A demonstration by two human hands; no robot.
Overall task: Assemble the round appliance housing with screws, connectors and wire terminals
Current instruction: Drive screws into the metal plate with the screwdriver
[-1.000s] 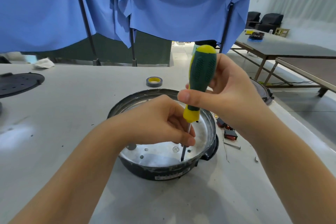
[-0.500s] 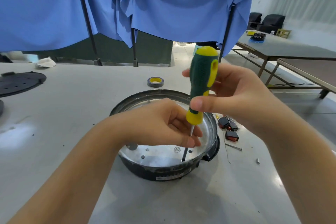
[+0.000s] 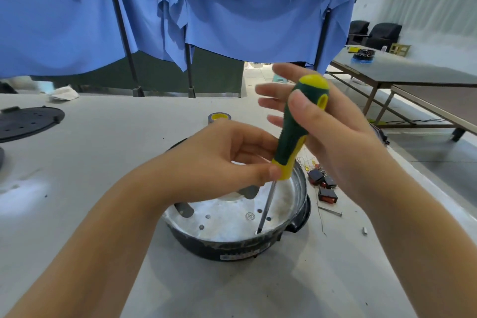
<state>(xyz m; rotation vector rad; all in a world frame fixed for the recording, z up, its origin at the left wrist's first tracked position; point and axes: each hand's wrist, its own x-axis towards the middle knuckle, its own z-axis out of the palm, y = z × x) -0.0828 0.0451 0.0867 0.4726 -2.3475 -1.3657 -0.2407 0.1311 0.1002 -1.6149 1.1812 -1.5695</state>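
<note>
On the pale worktable (image 3: 90,152), near its front edge, sits one round appliance housing (image 3: 240,245), dark on the outside with a bright metal plate (image 3: 227,222) inside it. One screwdriver (image 3: 296,134) with a green and yellow handle stands tilted over the housing, its thin shaft running down so that the tip meets the plate close to the near rim; whether a screw sits under the tip is too small to tell. The left hand (image 3: 222,160) reaches in over the housing and pinches the yellow collar at the bottom of the handle between thumb and curled fingers. The right hand (image 3: 327,124) is around the upper handle: its thumb presses the green grip on the near side while four fingers are spread fairly straight behind it, slightly blurred, so the hold looks loose. In the plate, three small round holes show near the shaft, and two grey tabs stand up from it, one at the left and one toward the back. Just beside the housing on the right lie a few small black and red connectors (image 3: 324,186), bunched together, with thin wires (image 3: 308,162) behind them, one loose screw (image 3: 331,211) and one tiny metal piece (image 3: 364,230) farther out. One roll of tape (image 3: 219,117) lies beyond the hands, and one dark round cover (image 3: 28,122) rests at the table's left edge, well apart from the housing. Blue cloth (image 3: 232,8) hangs behind the table.
</note>
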